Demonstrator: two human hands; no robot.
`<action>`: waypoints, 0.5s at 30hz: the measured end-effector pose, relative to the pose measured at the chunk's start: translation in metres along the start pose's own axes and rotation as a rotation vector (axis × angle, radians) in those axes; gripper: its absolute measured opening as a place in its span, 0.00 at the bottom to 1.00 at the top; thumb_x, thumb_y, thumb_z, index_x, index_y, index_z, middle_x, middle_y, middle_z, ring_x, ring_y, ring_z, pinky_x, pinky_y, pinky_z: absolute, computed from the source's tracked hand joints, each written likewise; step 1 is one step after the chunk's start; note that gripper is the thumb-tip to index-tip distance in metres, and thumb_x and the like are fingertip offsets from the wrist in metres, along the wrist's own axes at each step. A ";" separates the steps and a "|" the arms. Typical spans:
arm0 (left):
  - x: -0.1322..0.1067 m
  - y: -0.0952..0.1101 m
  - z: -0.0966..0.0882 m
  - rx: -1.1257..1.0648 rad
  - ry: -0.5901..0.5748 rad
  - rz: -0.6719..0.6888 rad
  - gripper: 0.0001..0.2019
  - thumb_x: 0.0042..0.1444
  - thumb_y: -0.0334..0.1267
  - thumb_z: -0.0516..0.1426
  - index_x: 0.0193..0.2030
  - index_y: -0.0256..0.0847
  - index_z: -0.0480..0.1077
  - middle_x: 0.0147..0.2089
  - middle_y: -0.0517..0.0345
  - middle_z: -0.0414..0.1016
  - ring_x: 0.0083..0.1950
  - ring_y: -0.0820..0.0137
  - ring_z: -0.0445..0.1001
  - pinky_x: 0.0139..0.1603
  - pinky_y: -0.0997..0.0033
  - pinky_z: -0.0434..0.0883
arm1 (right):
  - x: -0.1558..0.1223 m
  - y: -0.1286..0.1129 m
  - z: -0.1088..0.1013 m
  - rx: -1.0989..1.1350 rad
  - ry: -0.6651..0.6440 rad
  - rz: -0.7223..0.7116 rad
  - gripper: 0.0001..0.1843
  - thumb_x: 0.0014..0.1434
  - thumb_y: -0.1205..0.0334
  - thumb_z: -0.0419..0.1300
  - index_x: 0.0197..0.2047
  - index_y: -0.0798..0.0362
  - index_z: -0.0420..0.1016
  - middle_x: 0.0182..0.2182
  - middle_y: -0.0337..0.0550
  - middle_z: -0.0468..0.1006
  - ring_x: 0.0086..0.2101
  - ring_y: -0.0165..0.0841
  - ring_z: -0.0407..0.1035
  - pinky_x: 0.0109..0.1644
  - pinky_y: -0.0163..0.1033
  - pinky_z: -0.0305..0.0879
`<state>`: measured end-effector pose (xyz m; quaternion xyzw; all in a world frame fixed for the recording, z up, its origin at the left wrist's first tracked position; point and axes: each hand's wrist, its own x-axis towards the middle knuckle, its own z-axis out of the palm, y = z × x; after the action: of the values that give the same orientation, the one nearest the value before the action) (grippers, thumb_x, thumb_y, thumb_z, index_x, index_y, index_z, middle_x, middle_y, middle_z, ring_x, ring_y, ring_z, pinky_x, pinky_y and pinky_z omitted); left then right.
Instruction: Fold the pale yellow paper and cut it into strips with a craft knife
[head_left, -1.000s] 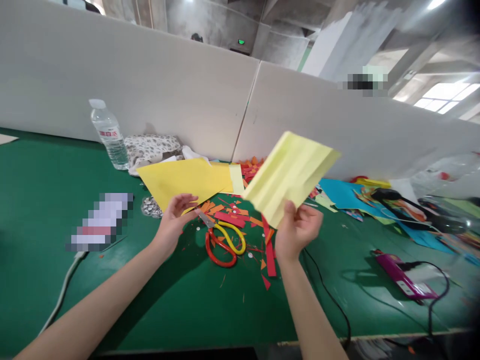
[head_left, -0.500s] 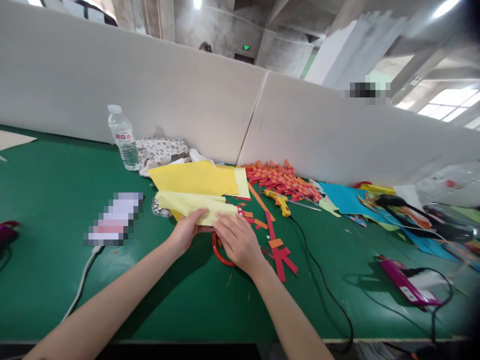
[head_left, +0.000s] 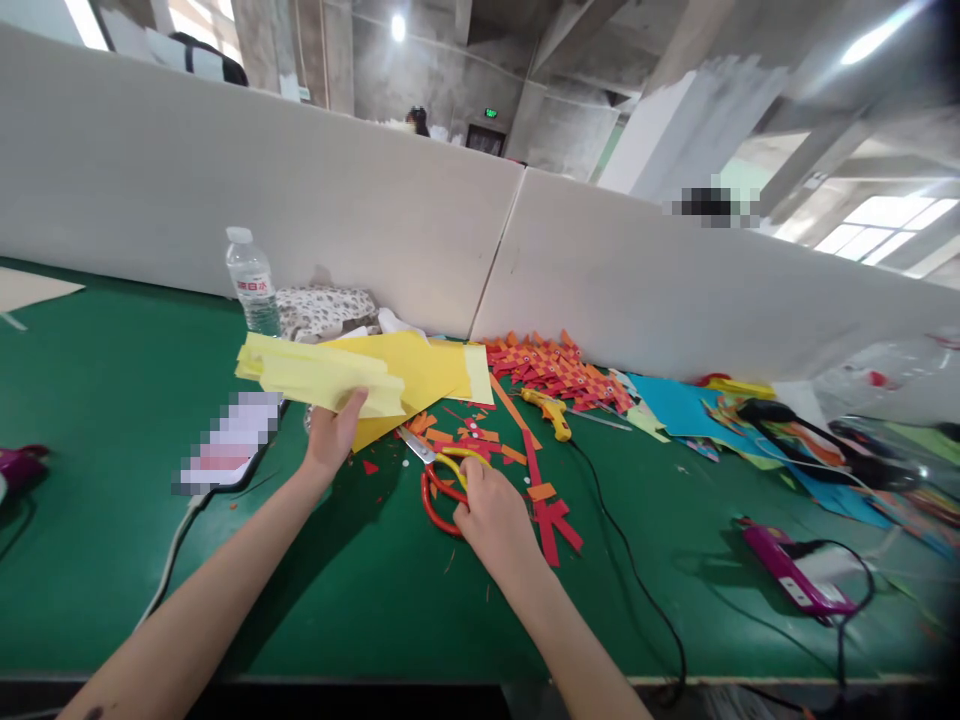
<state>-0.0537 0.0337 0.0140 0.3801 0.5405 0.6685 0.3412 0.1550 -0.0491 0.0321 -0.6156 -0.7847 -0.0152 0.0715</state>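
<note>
My left hand point(head_left: 334, 435) grips a folded pale yellow paper point(head_left: 322, 375), holding it above the table with the thumb on top. Closed round the handles of a pair of scissors point(head_left: 431, 475) is my right hand point(head_left: 487, 505); one handle is red, the other yellow. The scissors' blades point up and left, beneath the paper. Behind the held paper lie brighter yellow sheets point(head_left: 435, 365). Red and orange paper scraps point(head_left: 480, 440) are scattered just past the scissors.
A yellow glue gun point(head_left: 551, 412) with a black cord lies right of the scraps, below a pile of red-orange woven paper pieces point(head_left: 547, 365). A water bottle point(head_left: 253, 285) and a phone point(head_left: 236, 440) stand and lie left. A purple power strip point(head_left: 795, 570) is at right.
My left hand has carried the folded paper left and up. My right hand has let go of the paper and taken hold of the scissors by the handles.
</note>
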 end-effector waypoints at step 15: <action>0.002 0.004 -0.002 -0.020 -0.014 -0.304 0.20 0.43 0.39 0.63 0.45 0.41 0.71 0.53 0.49 0.73 0.58 0.56 0.68 0.61 0.56 0.62 | -0.059 0.125 -0.018 0.195 0.211 0.419 0.12 0.45 0.60 0.59 0.35 0.49 0.63 0.28 0.39 0.75 0.28 0.34 0.72 0.29 0.35 0.64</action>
<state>-0.0570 0.0338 0.0183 0.2952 0.5828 0.6116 0.4462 0.2919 -0.0775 0.0344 -0.7500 -0.6259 0.0114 0.2135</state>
